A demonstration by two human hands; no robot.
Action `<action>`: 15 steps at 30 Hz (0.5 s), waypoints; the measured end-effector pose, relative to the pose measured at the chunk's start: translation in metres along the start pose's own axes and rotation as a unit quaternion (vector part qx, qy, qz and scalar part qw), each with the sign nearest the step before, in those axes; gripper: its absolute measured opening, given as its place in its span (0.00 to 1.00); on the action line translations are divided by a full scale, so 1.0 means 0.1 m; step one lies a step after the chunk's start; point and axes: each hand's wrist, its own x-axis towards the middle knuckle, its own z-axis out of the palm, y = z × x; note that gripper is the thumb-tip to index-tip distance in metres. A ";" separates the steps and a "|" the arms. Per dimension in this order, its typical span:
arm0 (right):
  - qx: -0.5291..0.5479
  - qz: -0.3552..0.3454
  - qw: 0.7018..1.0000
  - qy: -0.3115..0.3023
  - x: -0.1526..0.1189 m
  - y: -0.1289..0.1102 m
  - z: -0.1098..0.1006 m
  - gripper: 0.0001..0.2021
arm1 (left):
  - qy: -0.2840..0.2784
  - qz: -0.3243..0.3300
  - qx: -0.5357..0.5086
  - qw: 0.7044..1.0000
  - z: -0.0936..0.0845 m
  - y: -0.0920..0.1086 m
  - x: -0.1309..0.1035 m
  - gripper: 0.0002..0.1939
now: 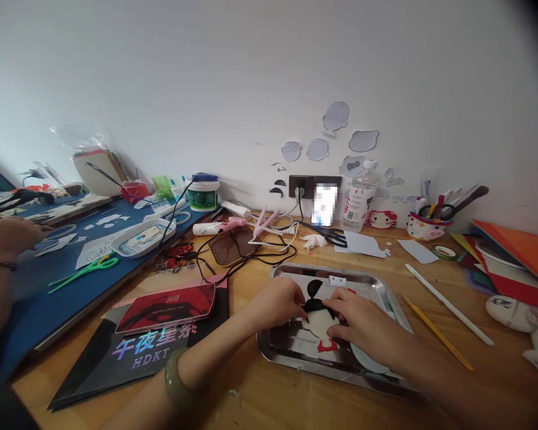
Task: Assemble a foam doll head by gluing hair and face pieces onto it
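Note:
A white head-shaped cutout (321, 323) lies in a shiny metal tray (291, 362). Across its top sits a curved black piece (317, 308), and another black piece (314, 289) is just above. A red bow-like piece (327, 345) is at the cutout's lower edge. My left hand (283, 300) has its fingers pinched at the left end of the curved black piece. From the other side my right hand (355, 316) curls its fingers onto the right end of that piece, with the thumb at the white cutout's edge.
Left of the tray lie a red box (165, 307) and a black folder (116, 364). Behind are tangled cables (269, 254), a water bottle (359, 197) and a lit phone (325, 204). A yellow tool (438, 334) lies right. Another person's hand (13, 239) is over the blue table.

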 end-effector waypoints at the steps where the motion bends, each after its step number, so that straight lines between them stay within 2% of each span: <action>1: 0.000 0.002 1.000 0.000 0.00 0.00 0.00 0.15 | 0.004 -0.004 0.001 1.000 0.00 0.01 0.00 0.10; 6: 0.001 0.019 1.000 -0.004 0.02 0.02 0.01 0.17 | 0.024 -0.028 0.010 0.999 0.05 0.09 0.00 0.12; 11: 0.006 0.021 1.000 -0.007 0.03 0.00 0.00 0.17 | 0.029 -0.025 0.002 0.999 0.07 0.09 0.01 0.15; 15: 0.009 0.027 1.000 -0.010 0.02 -0.03 -0.02 0.16 | 0.018 -0.022 -0.014 0.999 0.07 0.07 0.02 0.12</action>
